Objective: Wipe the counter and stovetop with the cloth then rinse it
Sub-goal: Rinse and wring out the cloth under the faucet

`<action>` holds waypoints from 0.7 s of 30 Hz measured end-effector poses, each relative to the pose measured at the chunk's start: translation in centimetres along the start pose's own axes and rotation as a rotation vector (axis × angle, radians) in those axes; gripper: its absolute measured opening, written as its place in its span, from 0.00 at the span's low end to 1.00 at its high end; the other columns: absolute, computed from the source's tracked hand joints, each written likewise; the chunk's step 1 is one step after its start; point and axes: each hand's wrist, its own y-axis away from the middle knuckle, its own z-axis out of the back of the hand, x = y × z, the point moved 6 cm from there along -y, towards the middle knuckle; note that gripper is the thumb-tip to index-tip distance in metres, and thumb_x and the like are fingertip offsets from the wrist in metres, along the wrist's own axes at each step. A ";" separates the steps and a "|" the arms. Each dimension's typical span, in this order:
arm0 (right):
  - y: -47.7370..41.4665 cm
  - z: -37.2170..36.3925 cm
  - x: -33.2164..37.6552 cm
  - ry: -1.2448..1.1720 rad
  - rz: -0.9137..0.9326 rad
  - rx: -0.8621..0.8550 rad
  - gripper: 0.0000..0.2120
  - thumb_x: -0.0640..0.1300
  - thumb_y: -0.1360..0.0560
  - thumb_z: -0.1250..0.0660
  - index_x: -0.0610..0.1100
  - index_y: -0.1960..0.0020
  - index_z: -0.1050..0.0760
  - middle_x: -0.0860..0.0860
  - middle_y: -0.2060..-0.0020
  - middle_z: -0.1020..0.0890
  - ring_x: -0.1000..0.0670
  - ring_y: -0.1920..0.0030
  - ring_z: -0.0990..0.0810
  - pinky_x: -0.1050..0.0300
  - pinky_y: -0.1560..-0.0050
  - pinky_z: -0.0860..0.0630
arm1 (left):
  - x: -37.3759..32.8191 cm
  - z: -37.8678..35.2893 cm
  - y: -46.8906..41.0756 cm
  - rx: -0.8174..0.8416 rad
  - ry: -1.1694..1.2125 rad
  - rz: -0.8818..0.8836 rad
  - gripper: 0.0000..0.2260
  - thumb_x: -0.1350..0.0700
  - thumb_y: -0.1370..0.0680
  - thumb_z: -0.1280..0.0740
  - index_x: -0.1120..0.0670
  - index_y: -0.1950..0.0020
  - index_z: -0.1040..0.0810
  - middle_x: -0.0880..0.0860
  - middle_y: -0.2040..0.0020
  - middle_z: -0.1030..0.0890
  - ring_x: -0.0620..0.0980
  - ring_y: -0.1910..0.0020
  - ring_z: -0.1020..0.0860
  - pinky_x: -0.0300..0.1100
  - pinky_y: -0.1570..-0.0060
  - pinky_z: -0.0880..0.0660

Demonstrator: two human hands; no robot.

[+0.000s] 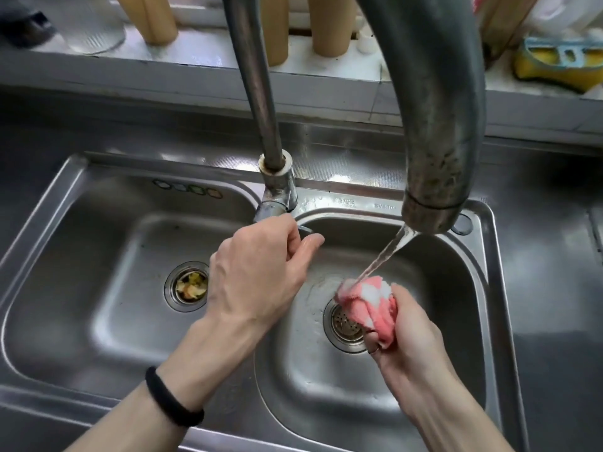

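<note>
Nearest the camera: left forearm enters from lower left, a black hair band [173, 401] around the wrist. Right forearm enters from lower right.

Right hand [409, 340] is over the right basin of the double steel sink [81, 370], just above the right drain strainer [344, 322]. Its fingers [375, 344] are curled tight, pressed around a bunched pink-and-white cloth [370, 300]; the cloth bulges out of the top of the fist. A thin stream of water [385, 252] falls at a slant from the spout and lands on the top of the cloth.

Left hand [257, 272] is over the divider between the basins, reaching to the tap lever [303, 228] at the base of the faucet [279, 187]. Its fingers [305, 246] are curled, thumb and forefinger closed on the lever; fingertips look wet.

Left basin: drain strainer [191, 285] holds yellowish food scraps. Basin floor otherwise wet-streaked steel.

Spout end [430, 203] hangs large and close to the lens above the right basin, surface spotted and dull.

Farther back: steel bench [554, 256] surrounds the sink. On the white ledge [195, 63] behind stand several tan cylinders [329, 24], and at far right a yellow sponge [554, 65] with a blue holder.
</note>
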 end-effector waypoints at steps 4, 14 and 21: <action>1.1 -1.4 0.9 0.080 0.077 0.057 0.24 0.48 0.18 0.37 0.53 0.69 0.13 0.51 0.72 0.20 0.57 0.75 0.28 0.65 0.75 0.31 | -0.3 0.0 -0.6 -0.022 -0.034 -0.021 0.21 0.38 0.23 0.32 0.51 0.64 0.33 0.47 0.68 0.28 0.57 0.67 0.30 0.45 0.66 0.37; 1.6 -2.7 1.4 0.054 0.060 0.017 0.13 0.46 0.18 0.35 0.45 0.59 0.18 0.50 0.72 0.19 0.55 0.75 0.25 0.65 0.76 0.30 | -0.9 -0.5 -2.2 -0.065 0.025 0.011 0.24 0.40 0.23 0.30 0.50 0.67 0.40 0.45 0.72 0.33 0.41 0.73 0.36 0.37 0.71 0.46; 1.8 -3.0 1.8 0.075 0.082 0.038 0.13 0.47 0.16 0.36 0.45 0.57 0.20 0.50 0.73 0.19 0.56 0.76 0.24 0.65 0.76 0.29 | -1.5 -1.0 -3.0 -0.090 0.064 0.050 0.25 0.42 0.23 0.29 0.50 0.68 0.40 0.45 0.73 0.33 0.43 0.72 0.35 0.37 0.70 0.45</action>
